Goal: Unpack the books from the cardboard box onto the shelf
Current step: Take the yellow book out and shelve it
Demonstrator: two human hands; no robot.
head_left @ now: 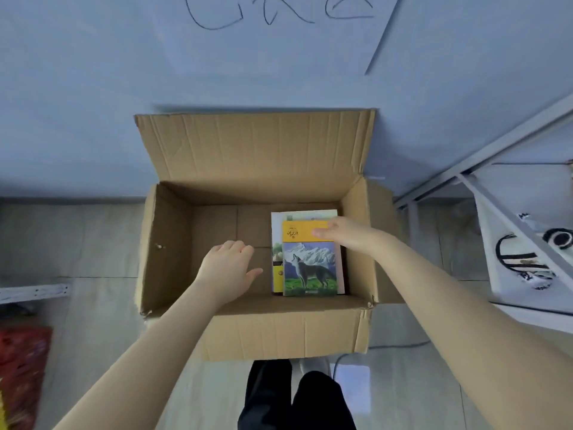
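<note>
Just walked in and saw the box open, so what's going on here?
A person stands over an open brown cardboard box. Their right hand holds the far corner of a yellow paperback with a wolf on its cover, topmost of a small stack of books at the box's right side. Their left hand hovers open beside it. A white metal shelf stands to the right.

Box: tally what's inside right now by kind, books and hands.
wolf book: 1
other books partly showing under it: 2, maybe more hidden
left hand, open above the box floor: 1
right hand, gripping the wolf book's far end: 1
Total: 5
</note>
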